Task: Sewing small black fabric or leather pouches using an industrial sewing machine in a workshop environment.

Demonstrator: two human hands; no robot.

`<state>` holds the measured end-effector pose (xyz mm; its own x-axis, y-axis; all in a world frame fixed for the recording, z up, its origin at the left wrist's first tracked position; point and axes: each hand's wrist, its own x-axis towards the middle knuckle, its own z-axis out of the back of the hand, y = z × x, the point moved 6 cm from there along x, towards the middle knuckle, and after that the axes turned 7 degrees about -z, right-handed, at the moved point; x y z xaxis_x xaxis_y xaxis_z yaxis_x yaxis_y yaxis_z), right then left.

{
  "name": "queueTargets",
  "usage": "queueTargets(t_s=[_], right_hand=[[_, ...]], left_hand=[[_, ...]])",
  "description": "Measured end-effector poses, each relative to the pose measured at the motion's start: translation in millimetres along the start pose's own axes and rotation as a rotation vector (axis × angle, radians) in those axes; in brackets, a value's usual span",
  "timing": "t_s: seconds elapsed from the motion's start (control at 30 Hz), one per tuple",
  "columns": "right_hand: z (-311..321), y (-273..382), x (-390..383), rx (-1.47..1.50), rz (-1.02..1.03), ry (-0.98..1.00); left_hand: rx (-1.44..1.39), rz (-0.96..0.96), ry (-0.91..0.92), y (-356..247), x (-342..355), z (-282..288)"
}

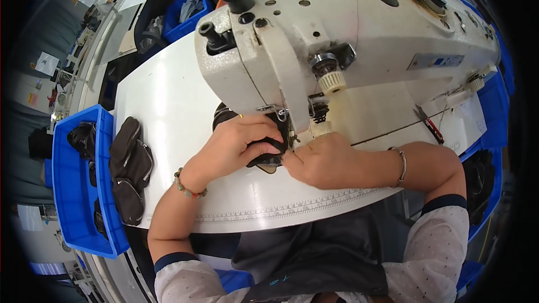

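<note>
Under the head of a white industrial sewing machine [342, 19] lies a piece of black fabric [263, 153] with a zipper along its far left edge. My left hand [238, 145] is closed on this fabric, its thumb and fingers pinching a fold close to the needle area. Just right of it, my right hand [323, 163] has its fingers drawn together at the fabric's right edge, by the presser foot. What the right fingertips hold is too small and hidden to make out. The needle itself is covered by the machine head and my hands.
Black zippered pouches [130, 171] lie on the white table [168, 106] at the left. Beside them stands a blue bin [84, 219] with more black pieces. Red-handled snips [432, 129] rest under the machine arm at right. A printed ruler [281, 210] runs along the front edge.
</note>
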<state>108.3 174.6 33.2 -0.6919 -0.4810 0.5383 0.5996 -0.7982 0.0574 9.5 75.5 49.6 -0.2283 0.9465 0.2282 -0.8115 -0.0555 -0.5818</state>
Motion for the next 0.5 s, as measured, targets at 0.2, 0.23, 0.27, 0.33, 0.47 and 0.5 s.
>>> queueTargets(t_s=[0.2,0.23,0.27,0.33,0.47,0.5], right_hand=[[-1.8,9.4,-4.3,0.087,-0.069,0.302],[0.6,9.8,-4.7,0.112,-0.065,0.327],[1.7,10.5,-5.3,0.137,-0.061,0.352],[3.4,11.5,-5.9,0.138,-0.060,0.357],[2.9,13.9,-8.4,0.111,-0.049,0.351],[2.4,13.6,-8.4,0.111,-0.050,0.351]], left_hand=[[0.036,0.015,0.002,-10.3,-0.8,-6.4],[0.095,-0.008,-0.015,-15.2,-0.5,-9.3],[0.155,-0.030,-0.032,-19.4,-0.5,-11.0],[0.175,-0.023,-0.044,-22.6,-1.3,-13.2],[0.217,-0.014,-0.051,-21.8,-1.5,-14.8],[0.216,-0.014,-0.051,-21.4,-0.8,-14.9]])
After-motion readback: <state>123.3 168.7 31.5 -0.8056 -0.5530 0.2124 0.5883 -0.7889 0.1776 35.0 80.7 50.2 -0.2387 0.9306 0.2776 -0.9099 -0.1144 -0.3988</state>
